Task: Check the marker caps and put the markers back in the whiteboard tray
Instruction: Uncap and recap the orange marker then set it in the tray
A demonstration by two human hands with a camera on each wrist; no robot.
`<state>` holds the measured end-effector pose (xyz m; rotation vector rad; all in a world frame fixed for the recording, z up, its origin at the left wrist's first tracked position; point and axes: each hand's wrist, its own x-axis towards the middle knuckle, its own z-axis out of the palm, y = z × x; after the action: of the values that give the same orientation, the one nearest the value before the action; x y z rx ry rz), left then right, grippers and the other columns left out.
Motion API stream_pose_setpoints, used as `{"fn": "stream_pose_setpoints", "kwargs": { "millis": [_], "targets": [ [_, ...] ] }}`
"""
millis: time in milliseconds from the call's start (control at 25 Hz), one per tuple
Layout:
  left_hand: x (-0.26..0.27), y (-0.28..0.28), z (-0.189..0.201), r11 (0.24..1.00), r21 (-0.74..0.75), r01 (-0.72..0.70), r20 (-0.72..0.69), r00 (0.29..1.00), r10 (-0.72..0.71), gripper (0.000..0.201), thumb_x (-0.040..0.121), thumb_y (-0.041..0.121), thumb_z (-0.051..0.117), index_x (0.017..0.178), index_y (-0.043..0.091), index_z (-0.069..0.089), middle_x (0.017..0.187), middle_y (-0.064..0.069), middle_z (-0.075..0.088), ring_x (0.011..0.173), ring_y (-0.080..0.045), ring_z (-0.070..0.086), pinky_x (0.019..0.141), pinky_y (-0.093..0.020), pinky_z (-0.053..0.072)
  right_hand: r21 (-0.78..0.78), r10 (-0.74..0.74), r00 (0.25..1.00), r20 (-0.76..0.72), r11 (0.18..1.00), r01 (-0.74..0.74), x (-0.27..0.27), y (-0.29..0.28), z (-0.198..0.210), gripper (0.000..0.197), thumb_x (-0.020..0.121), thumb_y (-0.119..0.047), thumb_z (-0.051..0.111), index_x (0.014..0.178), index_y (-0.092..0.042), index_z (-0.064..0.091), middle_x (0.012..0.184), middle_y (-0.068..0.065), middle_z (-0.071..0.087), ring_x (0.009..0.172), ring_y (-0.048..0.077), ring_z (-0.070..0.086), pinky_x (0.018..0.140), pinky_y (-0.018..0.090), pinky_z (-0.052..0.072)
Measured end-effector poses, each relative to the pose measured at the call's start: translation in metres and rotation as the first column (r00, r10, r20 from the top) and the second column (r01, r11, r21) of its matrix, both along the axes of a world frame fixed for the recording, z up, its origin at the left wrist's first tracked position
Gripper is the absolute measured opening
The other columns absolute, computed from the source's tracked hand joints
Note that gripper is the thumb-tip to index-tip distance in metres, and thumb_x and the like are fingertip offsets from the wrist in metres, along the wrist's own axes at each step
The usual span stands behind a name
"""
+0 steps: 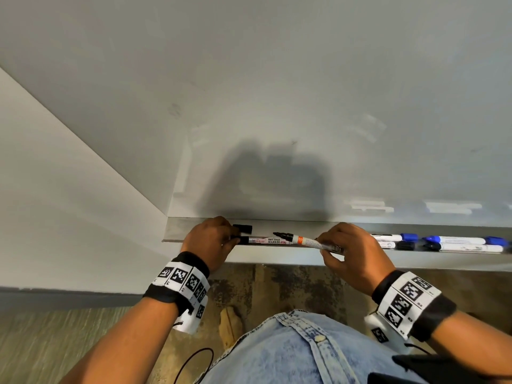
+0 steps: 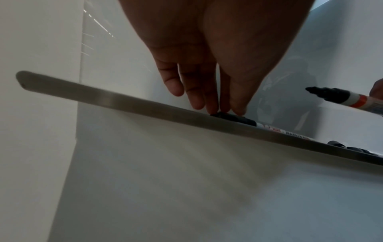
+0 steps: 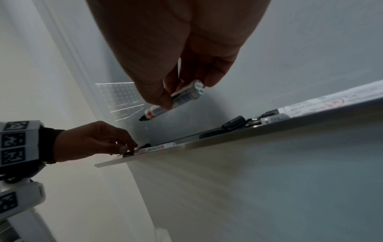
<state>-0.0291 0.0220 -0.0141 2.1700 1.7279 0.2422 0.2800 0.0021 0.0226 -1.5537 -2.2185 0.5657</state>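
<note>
Uncapped marker (image 1: 310, 241) is pinched by right hand (image 1: 352, 252), tip twd left hand (image 1: 212, 241), whose fingertips (image 2: 238, 109) pinch capped marker (image 1: 267, 240) lying in tray (image 1: 177, 231).

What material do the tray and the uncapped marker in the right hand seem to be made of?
The tray looks like brushed metal, perhaps aluminium: grey, dull sheen, fine lengthwise streaks. The uncapped marker in the right hand looks like smooth plastic with a glossy printed label; its black tip seems felt, though that is too small to confirm.
</note>
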Motion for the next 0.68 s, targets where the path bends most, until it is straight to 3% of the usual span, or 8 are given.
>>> {"fn": "stream_pose_setpoints", "kwargs": {
  "millis": [120,280,680],
  "targets": [
    [0.006,0.003,0.01,0.999,-0.03,-0.03,-0.092,0.995,0.028,0.025,0.092,0.039,0.05,0.111,0.031,0.065,0.096,0.004,0.067,0.087,-0.021,0.062,0.069,-0.031,0.05,0.005,-0.006,1.0,-0.002,1.0,0.006,0.001,0.0,0.001,0.017,0.073,-0.017,0.071,0.09,-0.019,0.071,0.079,-0.005,0.063,0.07,0.011,0.054,0.064,0.029,0.05],
    [0.014,0.011,0.018,0.997,-0.076,-0.017,-0.241,0.97,-0.001,0.026,0.094,0.034,0.044,0.115,0.032,0.06,0.096,-0.001,0.071,0.086,-0.027,0.065,0.068,-0.033,0.05,0.015,-0.003,1.0,-0.013,1.0,0.003,0.001,0.001,0.002,0.017,0.073,-0.016,0.072,0.09,-0.02,0.071,0.079,-0.006,0.063,0.068,0.008,0.052,0.064,0.028,0.049],
    [0.015,0.026,0.012,0.988,-0.153,-0.033,-0.27,0.963,-0.009,0.026,0.094,0.032,0.044,0.112,0.033,0.063,0.104,-0.003,0.069,0.091,-0.029,0.064,0.072,-0.034,0.051,0.024,0.018,0.999,-0.036,1.0,-0.018,-0.002,0.001,0.009,0.018,0.075,-0.018,0.071,0.093,-0.02,0.07,0.082,-0.008,0.062,0.069,0.005,0.05,0.065,0.026,0.049]
  ]
}}
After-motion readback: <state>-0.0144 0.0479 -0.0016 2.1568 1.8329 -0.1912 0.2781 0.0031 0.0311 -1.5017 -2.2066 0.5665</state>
